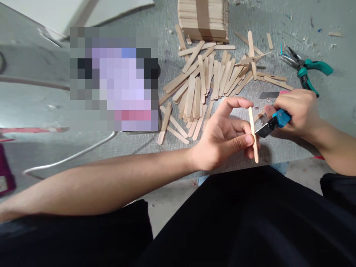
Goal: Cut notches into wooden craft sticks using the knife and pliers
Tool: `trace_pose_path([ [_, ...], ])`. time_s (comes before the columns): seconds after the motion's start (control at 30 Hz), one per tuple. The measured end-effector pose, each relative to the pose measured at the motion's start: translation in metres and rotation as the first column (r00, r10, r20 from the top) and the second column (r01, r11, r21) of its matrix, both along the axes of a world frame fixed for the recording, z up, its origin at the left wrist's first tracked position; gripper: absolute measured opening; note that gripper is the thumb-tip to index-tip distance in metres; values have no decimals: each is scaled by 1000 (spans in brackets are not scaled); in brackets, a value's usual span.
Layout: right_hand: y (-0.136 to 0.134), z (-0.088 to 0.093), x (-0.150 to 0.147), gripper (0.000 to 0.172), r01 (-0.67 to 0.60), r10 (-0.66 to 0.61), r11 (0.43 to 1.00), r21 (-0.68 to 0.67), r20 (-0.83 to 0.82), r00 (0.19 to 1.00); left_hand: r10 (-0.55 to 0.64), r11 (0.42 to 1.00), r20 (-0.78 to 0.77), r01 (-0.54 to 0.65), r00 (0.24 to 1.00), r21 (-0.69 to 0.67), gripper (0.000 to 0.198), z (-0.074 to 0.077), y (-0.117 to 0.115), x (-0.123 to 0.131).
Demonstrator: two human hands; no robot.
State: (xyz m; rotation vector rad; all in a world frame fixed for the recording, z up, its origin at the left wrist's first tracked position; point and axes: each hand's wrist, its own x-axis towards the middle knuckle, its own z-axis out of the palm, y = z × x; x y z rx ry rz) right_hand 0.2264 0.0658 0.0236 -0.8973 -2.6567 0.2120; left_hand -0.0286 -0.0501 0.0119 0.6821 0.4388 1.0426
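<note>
My left hand (222, 139) pinches a wooden craft stick (252, 124) between thumb and fingers, its narrow edge turned toward me. A blue and black utility knife (278, 120) is gripped in my right hand (297, 111). The knife's blade tip meets the stick's edge near its middle, close to my left thumb. Just behind my right hand lies another blade (268, 95) with a pink part, partly covered by the fingers. Loose craft sticks (191, 96) are heaped on the table beyond my left hand.
A banded stack of craft sticks (203, 20) stands at the back. Crossed sticks (251, 55) lie in front of it. Green-handled pliers (303, 68) rest at the right. A blurred-out device (119, 81) and a white cable (69, 157) occupy the left. The table's (178, 163) front edge is near my lap.
</note>
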Motion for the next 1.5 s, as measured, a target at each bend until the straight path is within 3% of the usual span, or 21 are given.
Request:
trace_pose_path([
  [0.3,-6,11,-7,67,71,-62,991,-114,78,995,-49,999,38,49,998,-15,55,-2,1,-1],
  [0.53,-19,1,-10,50,-12,5,998,-65,-100,995,-69,997,15,69,997,33,59,0,1,-2],
  [0.93,-25,2,-17,52,-45,32,995,-89,-140,990,-22,996,-42,25,999,80,52,-3,-6,2],
  [1.17,-21,4,-18,54,53,-58,987,-149,-27,998,-34,999,7,34,999,-7,53,7,-4,2],
  [1.5,-19,8,-14,59,57,-59,990,-127,-14,998,-126,991,72,128,989,-26,46,2,-5,0],
])
